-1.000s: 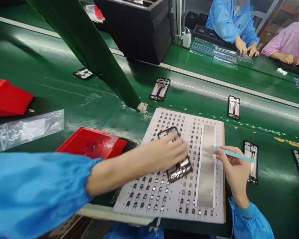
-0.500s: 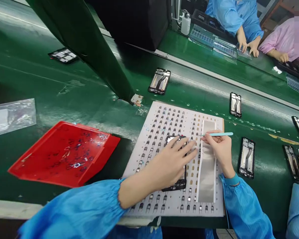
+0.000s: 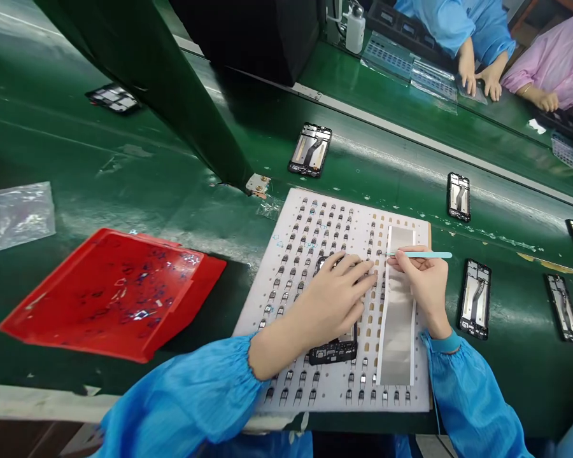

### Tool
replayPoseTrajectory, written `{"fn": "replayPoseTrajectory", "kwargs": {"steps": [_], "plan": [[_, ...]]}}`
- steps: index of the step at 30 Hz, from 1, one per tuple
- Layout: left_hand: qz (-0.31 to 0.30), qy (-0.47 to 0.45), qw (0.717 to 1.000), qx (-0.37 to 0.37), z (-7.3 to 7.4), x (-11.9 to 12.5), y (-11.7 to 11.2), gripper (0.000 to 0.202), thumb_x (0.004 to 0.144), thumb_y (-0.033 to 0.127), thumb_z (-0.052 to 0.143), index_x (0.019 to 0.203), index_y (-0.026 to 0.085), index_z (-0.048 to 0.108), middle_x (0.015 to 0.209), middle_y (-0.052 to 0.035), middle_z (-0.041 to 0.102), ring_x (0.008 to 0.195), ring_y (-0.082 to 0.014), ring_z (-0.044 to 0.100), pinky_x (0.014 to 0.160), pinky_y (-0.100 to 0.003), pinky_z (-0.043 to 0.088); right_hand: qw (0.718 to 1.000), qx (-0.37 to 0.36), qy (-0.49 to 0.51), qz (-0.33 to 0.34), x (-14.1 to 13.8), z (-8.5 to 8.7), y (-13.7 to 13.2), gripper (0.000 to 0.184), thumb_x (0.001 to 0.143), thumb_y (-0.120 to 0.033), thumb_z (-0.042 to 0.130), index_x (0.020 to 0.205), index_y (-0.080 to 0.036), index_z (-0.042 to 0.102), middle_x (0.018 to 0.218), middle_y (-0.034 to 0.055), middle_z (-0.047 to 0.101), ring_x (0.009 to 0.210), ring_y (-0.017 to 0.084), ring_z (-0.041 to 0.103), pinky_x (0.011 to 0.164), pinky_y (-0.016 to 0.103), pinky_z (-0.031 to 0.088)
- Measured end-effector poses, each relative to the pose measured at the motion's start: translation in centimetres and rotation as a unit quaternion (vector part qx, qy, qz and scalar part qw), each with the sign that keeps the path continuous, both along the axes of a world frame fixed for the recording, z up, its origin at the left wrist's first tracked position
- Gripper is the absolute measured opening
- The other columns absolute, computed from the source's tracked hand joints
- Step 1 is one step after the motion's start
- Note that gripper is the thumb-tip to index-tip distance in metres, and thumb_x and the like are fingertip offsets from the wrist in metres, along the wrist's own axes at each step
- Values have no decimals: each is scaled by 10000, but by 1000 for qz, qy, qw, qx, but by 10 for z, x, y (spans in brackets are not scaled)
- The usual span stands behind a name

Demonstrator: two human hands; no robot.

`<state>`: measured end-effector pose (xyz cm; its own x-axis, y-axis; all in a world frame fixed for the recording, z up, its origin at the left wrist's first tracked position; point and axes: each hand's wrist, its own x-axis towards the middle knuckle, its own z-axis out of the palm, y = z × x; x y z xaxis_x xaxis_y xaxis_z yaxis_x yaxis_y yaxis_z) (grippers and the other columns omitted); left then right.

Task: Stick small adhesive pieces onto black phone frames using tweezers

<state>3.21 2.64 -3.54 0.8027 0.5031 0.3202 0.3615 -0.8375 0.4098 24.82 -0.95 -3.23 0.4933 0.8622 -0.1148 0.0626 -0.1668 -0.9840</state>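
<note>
My left hand (image 3: 337, 292) lies over a black phone frame (image 3: 333, 352), fingers stretched out and slightly parted, covering most of it. The fingertips reach toward a column of small metal parts on the white perforated board (image 3: 334, 397). In my right hand (image 3: 424, 280) is a pair of light-blue tweezers (image 3: 427, 255), pinched between thumb and fingers. Its thin tip points left, at a small dark metal piece (image 3: 381, 253) on the board; whether it grips that piece is too small to tell. Under my right fingers runs a silvery strip (image 3: 397, 337) with white edges.
A red scoop-shaped bin (image 3: 100, 292) with small scraps stands left. Phone frames (image 3: 310, 150) lie behind and to the right (image 3: 475, 299). A green post (image 3: 195, 121) rises behind the board. Co-workers' hands (image 3: 480, 76) work across the bench. A plastic bag (image 3: 19, 216) lies far left.
My left hand has lowered onto the phone frame, its fingers closer together. The tweezers' tip stays near the same spot. The neighbouring hand at the right edge has left the view.
</note>
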Motion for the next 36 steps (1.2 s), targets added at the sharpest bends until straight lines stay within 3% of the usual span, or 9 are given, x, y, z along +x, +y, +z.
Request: {"fn": "replayPoseTrajectory", "kwargs": {"steps": [3, 6, 14, 23, 26, 29, 33, 36], "plan": [[70, -147, 981, -109, 5, 1, 2, 329, 1058, 67, 496, 1315, 199, 654, 1261, -60, 731, 1181, -222, 655, 1023, -422, 565, 999, 5, 32, 13, -4, 11, -8, 350, 789, -480, 961, 870, -185, 790, 800, 77, 842, 767, 267, 862, 749, 348, 728], [113, -241, 956, -123, 12, 0, 4, 216, 1085, 114, 587, 1258, 217, 666, 1149, -27, 732, 1079, -176, 677, 916, -348, 569, 997, -3, 66, 36, -11, 25, -21, 298, 826, -444, 951, 895, -190, 812, 810, 73, 844, 752, 253, 859, 706, 316, 723], [95, -286, 951, -70, 20, -12, -1, 138, 1031, 83, 692, 1103, 197, 720, 1017, -24, 753, 1004, -181, 673, 894, -364, 568, 991, -14, 122, 60, -30, 34, -39, 268, 835, -416, 960, 893, -191, 825, 809, 59, 832, 732, 236, 853, 674, 290, 717], [176, -306, 900, -256, 29, -21, -21, 123, 975, 127, 744, 902, 224, 764, 885, 10, 770, 876, -176, 714, 792, -354, 593, 995, 100, 19, 23, -63, 32, -51, 148, 922, -344, 887, 944, -228, 797, 793, 35, 850, 739, 259, 862, 678, 344, 741], [201, -257, 923, -203, 39, -53, -30, 111, 1021, 184, 704, 1005, 255, 788, 959, 4, 793, 932, -189, 731, 828, -386, 623, 997, 80, 2, 15, -61, 30, -41, 197, 903, -379, 895, 936, -214, 793, 800, 52, 851, 765, 276, 865, 695, 367, 744], [300, -155, 939, -60, 48, -104, -36, 156, 1053, 212, 647, 1104, 279, 778, 1036, -4, 796, 982, -223, 726, 899, -490, 614, 999, 14, 17, 48, -49, 27, -24, 266, 865, -440, 914, 922, -211, 791, 804, 64, 847, 793, 290, 865, 761, 408, 750], [467, -22, 882, 56, 46, -164, -32, 238, 1105, 347, 555, 985, 263, 742, 998, -13, 753, 1107, -309, 721, 945, -636, 543, 994, -30, 29, 103, -39, 20, 1, 333, 816, -491, 921, 904, -199, 786, 824, 81, 844, 815, 302, 863, 767, 423, 742], [502, 10, 862, 72, 40, -181, -26, 254, 1130, 383, 501, 1116, 290, 738, 1111, -39, 737, 1215, -347, 694, 969, -682, 541, 991, -52, 41, 115, -40, 14, 14, 366, 779, -502, 929, 876, -183, 779, 790, 89, 840, 811, 297, 862, 754, 398, 730]]}}
